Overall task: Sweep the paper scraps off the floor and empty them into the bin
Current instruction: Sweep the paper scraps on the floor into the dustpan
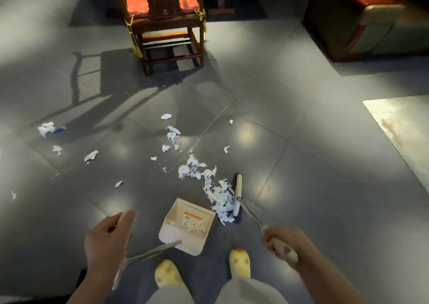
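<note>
We are standing on a dark grey tiled floor (301, 164), glossy with patches of reflected light. The paper scraps are partly gathered: a dense white-and-blue heap (220, 196) lies pressed against the broom head (238, 196), just beside the open mouth of the pale dustpan (185, 224), which sits on the floor in front of our yellow slippers (240, 263). Looser scraps (47, 128) trail away up and to the left, some well apart near the left edge of the view.

Our right hand (282, 245) is curled tightly round the broom's pale grip. Our left hand (105, 241) holds the dustpan's long handle (151, 252), fingers wrapped loosely about its top.

We judge the sweeping step to be midway: the main heap is ready to be pushed leftward into the pan, which calls for holding the pan steady. The stragglers need collecting afterwards. No bin is in view.

Beyond stand a carved wooden chair (164, 24) and, at the top right corner, a sofa (371, 20).
</note>
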Tool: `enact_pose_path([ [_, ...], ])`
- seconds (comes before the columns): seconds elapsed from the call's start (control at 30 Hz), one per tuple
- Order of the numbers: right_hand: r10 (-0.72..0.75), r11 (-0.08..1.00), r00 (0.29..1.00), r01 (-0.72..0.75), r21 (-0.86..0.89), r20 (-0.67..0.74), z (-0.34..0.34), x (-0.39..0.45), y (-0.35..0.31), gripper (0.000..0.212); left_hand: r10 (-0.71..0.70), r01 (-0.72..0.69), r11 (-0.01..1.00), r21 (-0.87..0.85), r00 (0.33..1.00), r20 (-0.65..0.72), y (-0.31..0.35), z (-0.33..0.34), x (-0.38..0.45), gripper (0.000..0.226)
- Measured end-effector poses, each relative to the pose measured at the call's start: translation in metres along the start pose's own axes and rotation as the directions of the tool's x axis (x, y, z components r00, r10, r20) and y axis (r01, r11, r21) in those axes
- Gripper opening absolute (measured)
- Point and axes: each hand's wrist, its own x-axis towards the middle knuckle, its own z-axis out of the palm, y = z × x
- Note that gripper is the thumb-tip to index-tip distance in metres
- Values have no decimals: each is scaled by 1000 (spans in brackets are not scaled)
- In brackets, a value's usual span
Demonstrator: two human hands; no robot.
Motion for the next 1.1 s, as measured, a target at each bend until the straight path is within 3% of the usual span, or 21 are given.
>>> enact_pose_path([
  [0.07,27,993,1000,-28,111,8,7,-4,-10,4,30,-31,999,12,998,61,0,-5,14,29],
  [0.17,25,988,999,-30,151,35,13,-12,-6,28,61,-65,997,27,990,128,3,-13,35,35],
  [0.37,-86,995,995,88,50,-46,53,-55,23,30,73,-89,994,65,972,222,-7,-34,79,39],
  [0.53,-40,998,985,48,43,-169,96,-72,38,22,123,-152,984,91,956,266,-10,-60,106,42],
  [0.6,11,999,986,-2,50,-167,111,-74,35,8,126,-149,986,74,959,253,-13,-70,115,43],
  [0.7,39,998,995,-35,49,-93,128,-71,29,13,99,-111,992,54,978,184,-16,-81,124,35],
  [0.87,65,961,998,-56,271,-24,157,-71,13,9,31,-33,999,33,998,60,-18,-91,123,17],
  [1.0,103,875,984,-159,458,146,161,-45,-11,4,37,-37,999,24,999,14,-25,-103,121,21],
  [1.1,31,879,991,-90,469,132,156,-38,-16,2,11,-11,1000,-27,1000,-17,-30,-112,122,23],
])
